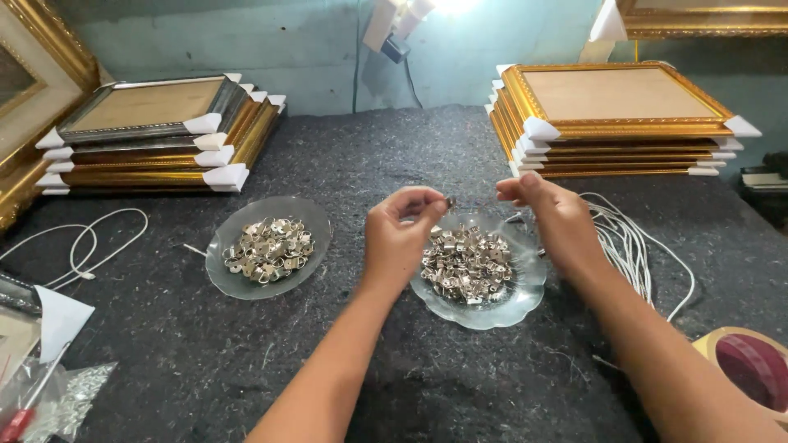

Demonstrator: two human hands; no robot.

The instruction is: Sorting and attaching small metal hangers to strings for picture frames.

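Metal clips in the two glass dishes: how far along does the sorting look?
Done: the left dish holds a smaller pile of clips. In hand: the left hand pinches one small clip above the right dish, the right hand beside it. Left: the bigger heap in that dish.

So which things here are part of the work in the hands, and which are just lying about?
In hand:
- left hand, pinching a small metal piece
- right hand, fingertips pinched; what they hold cannot be told
- glass dish of metal hangers under both hands
- second glass dish of metal pieces

Lying about:
- two stacks of gold frames
- white cords
- tape roll
- screwdriver
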